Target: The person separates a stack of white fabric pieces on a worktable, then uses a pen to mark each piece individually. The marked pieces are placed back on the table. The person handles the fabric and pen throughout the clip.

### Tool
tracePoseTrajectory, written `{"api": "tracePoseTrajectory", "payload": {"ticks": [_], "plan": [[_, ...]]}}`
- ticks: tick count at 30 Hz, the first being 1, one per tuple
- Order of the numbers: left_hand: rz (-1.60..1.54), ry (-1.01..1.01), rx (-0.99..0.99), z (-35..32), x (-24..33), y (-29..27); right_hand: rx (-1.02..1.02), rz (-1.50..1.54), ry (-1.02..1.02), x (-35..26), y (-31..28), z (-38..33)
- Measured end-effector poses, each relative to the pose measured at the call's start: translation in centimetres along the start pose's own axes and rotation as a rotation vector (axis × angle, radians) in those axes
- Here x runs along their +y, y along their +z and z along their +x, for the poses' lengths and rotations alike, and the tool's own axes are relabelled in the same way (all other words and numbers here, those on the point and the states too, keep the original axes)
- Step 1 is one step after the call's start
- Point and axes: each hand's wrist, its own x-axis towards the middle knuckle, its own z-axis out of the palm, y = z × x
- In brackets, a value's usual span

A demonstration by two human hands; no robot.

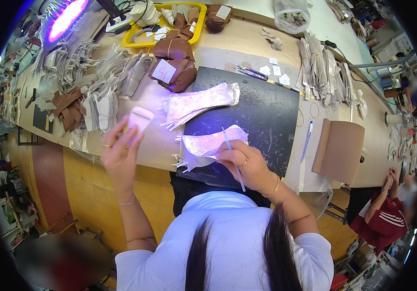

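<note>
My left hand (122, 138) is raised over the front of the table, its fingers closed on a small pale piece with a dark-edged slot (141, 118). My right hand (247, 164) grips a thin light-blue pen-like stick (241, 179), tilted, its upper end above a stack of pale, shiny shaped pieces (203, 142). The fingers rest at the right side of that stack. Behind it lies a second stack of similar pieces (201, 103), with thin strips sticking out on the left. Both stacks overlap the left part of a black board (271, 114).
A lit lamp (68, 22) hangs at the upper left. Brown bundles (173, 65) and a yellow tray (200, 30) stand behind. Scissors-like snips (251, 72) lie across the board's far edge. A brown roll (341, 151) and blue pen (307, 138) are rightward. Another person (383, 216) sits right.
</note>
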Motion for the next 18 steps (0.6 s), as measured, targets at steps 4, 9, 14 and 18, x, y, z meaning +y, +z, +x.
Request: {"api": "tracePoseTrajectory", "payload": {"ticks": [4, 9, 14, 18], "plan": [[-0.014, 0.01, 0.152, 0.8, 0.4, -2.2, 0.181, 0.063, -0.076, 1.5, 0.7, 4.7], [-0.066, 0.037, 0.071, -0.1, 1.1, -2.1, 0.239, 0.01, 0.238, 7.7, 2.1, 8.3], [-0.112, 0.13, -0.262, -2.1, 3.5, 2.5, 0.248, -0.408, 0.27, 9.0, 1.3, 7.9], [0.01, 0.361, -0.402, -2.9, 4.6, 7.7, 0.337, -0.531, 0.26, 8.1, -1.1, 6.6]]}}
